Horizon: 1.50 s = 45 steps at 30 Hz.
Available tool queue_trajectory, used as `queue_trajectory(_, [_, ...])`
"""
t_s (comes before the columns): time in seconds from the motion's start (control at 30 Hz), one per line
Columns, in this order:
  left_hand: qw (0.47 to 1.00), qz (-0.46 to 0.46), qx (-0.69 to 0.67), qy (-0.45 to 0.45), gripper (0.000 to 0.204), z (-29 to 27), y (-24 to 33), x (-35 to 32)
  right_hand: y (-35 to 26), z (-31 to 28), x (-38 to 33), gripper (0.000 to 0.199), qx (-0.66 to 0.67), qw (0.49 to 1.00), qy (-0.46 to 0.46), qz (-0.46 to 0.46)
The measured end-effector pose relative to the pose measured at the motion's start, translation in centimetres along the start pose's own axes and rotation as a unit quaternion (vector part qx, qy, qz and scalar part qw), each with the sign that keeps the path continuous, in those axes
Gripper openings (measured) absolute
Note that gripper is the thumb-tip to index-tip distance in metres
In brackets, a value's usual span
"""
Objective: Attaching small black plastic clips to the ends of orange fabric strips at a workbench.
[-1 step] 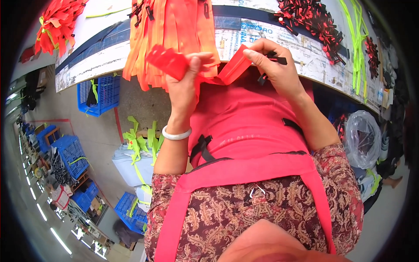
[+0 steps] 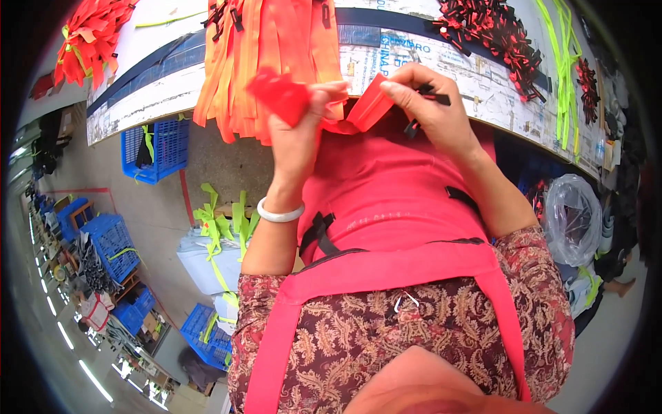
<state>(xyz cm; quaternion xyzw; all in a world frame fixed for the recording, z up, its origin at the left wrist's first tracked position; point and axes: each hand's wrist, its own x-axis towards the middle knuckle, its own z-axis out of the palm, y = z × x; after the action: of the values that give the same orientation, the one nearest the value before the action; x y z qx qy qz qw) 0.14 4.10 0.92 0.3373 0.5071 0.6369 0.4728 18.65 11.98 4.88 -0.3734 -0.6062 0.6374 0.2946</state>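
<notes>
A red fabric strap [image 2: 370, 107] runs between my hands in front of the table edge. My left hand [image 2: 295, 134] grips a folded, motion-blurred length of it, thumb pressed against the fabric. My right hand [image 2: 440, 114] pinches the strap's other stretch between thumb and finger. Black pieces [image 2: 412, 129], perhaps plastic buckles, stick out from under the right fingers; their exact shape is partly hidden. Just beyond my left hand, a thick bunch of orange-red straps [image 2: 265, 41] hangs over the table's edge, with black fittings near its top.
The table [image 2: 372, 76] has a worn, whitish surface. On it lie red pieces with black fittings [image 2: 486, 34], yellow-green strips [image 2: 562, 62] and a red bundle [image 2: 93, 41]. Blue crates [image 2: 160, 152] stand at left on the floor. A clear plastic bag [image 2: 574, 217] sits at right.
My left hand has shifted slightly to the right with its folded strap, closer to my right hand. The right hand has moved slightly left and keeps its pinch.
</notes>
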Motion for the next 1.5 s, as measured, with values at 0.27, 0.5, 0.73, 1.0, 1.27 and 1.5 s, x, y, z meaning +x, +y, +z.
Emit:
queue_trajectory(0.27, [0.965,-0.185,-0.179,-0.051,0.016,1.1,0.2,-1.6,-0.2,-0.4,-0.6,0.017,-0.024,0.996,-0.076,-0.039])
queue_trajectory(0.5, [0.939,-0.221,-0.195,-0.177,0.021,0.3,-0.4,-1.8,-0.2,-0.4,-0.5,0.017,-0.186,0.932,-0.178,-0.256])
queue_trajectory(0.73, [0.993,-0.083,-0.068,-0.042,0.025,-0.3,0.6,-0.4,-0.7,0.0,-1.7,0.012,-0.229,0.961,-0.052,-0.144])
queue_trajectory(1.0, [0.989,-0.084,-0.006,-0.121,0.007,0.7,0.4,-2.2,0.2,0.5,-2.5,0.012,-0.203,0.966,-0.142,-0.070])
queue_trajectory(1.27, [0.985,-0.036,0.080,-0.146,0.006,0.8,-1.3,-3.3,1.0,0.8,-3.1,0.018,-0.214,0.964,-0.156,-0.002])
queue_trajectory(1.5, [0.973,0.104,0.151,-0.137,0.008,2.2,-1.6,-3.4,5.4,1.3,-3.7,0.027,0.221,0.922,-0.075,0.308])
